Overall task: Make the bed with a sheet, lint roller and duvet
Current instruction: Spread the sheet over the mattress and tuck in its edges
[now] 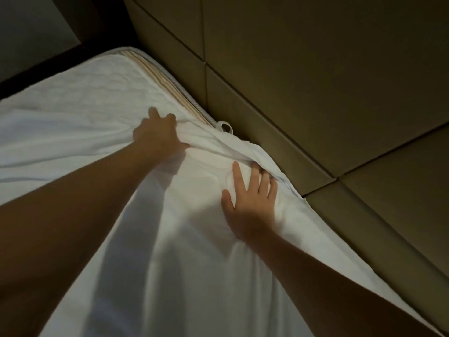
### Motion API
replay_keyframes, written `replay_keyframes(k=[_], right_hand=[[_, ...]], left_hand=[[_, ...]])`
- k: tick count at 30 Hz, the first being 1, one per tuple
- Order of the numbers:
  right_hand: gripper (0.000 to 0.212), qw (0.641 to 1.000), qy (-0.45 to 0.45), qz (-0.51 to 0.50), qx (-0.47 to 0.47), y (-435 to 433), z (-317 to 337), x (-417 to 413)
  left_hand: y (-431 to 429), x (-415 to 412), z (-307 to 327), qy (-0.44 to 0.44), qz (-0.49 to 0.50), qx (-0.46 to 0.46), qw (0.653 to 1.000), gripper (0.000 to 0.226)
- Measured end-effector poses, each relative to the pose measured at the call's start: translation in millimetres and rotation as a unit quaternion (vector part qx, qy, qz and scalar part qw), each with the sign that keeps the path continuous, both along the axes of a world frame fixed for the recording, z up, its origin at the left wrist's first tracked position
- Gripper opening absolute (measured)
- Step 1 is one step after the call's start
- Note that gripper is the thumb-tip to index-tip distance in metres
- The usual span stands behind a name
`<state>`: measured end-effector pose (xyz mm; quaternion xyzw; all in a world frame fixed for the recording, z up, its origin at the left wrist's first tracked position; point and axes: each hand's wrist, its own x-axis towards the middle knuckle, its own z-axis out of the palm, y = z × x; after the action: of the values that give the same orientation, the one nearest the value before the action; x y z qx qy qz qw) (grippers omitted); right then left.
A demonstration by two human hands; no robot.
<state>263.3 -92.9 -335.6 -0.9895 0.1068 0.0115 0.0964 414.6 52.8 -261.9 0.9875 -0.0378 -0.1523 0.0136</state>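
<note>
A white sheet (pixel 170 239) lies over most of the mattress (pixel 92 88), whose quilted top and beige striped edge show bare at the far corner. My left hand (pixel 158 137) grips a bunched fold of the sheet's edge near the mattress side. My right hand (pixel 250 203) presses flat on the sheet with fingers spread, its fingertips reaching the bunched edge by the wall. A small white loop (pixel 224 126) sticks up at the mattress edge beyond my left hand. No lint roller or duvet is in view.
A padded olive-brown wall of large panels (pixel 315 81) runs close along the right side of the mattress. A dark bed frame (pixel 43 66) borders the far end, with a dim grey wall behind it.
</note>
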Motion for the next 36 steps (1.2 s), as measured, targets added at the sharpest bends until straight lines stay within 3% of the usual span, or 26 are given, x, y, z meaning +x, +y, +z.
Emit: replay_keyframes(k=[2, 5, 9, 11, 14, 16, 17, 19, 21, 23, 25, 28, 33, 36], right_hand=[[0.060, 1.000, -0.004, 0.007, 0.010, -1, -1, 1], [0.060, 0.999, 0.013, 0.011, 0.030, -1, 3, 1], [0.060, 1.000, -0.003, 0.002, 0.031, -3, 5, 6], [0.063, 1.000, -0.014, 0.005, 0.027, -5, 2, 7], [0.060, 0.999, -0.041, 0.018, 0.027, -7, -9, 8], [0.056, 0.997, -0.067, 0.020, 0.019, -9, -15, 10], [0.056, 0.997, -0.077, 0.019, 0.017, -9, -17, 11], [0.058, 0.996, -0.084, 0.020, 0.009, -8, -19, 10], [0.059, 0.996, -0.081, 0.023, 0.008, -6, -19, 10], [0.058, 0.997, -0.077, 0.023, 0.008, -6, -19, 9], [0.058, 0.996, -0.092, 0.020, 0.002, -5, -20, 9], [0.056, 0.994, -0.105, 0.022, -0.013, -6, -22, 10], [0.052, 0.992, -0.121, 0.020, -0.011, -5, -26, 10], [0.050, 0.992, -0.122, 0.021, -0.006, -5, -27, 10]], left_hand=[[-6, 1, 0, 0.027, 0.007, 0.025, 0.999, 0.045], [-23, -5, 10, -0.036, 0.037, -0.044, 0.998, 0.029], [-54, 19, 29, -0.131, 0.050, -0.157, 0.978, 0.032], [-64, 31, 27, -0.145, 0.101, -0.226, 0.958, 0.033], [-62, 40, -11, -0.107, 0.168, -0.364, 0.910, 0.039], [-58, 37, -36, -0.049, 0.153, -0.465, 0.871, 0.052], [-55, 36, -47, -0.032, 0.113, -0.461, 0.880, 0.060], [-55, 31, -51, -0.017, 0.041, -0.364, 0.931, 0.073], [-60, 18, -44, -0.075, 0.035, -0.276, 0.958, 0.074], [-63, -6, -38, -0.145, 0.038, -0.261, 0.954, 0.063], [-60, -29, -45, -0.153, -0.077, -0.269, 0.948, 0.049], [-55, -36, -58, -0.129, -0.250, -0.181, 0.942, 0.052], [-59, -32, -58, -0.072, -0.279, -0.032, 0.957, 0.062], [-61, -30, -56, -0.050, -0.286, 0.005, 0.957, 0.063]])
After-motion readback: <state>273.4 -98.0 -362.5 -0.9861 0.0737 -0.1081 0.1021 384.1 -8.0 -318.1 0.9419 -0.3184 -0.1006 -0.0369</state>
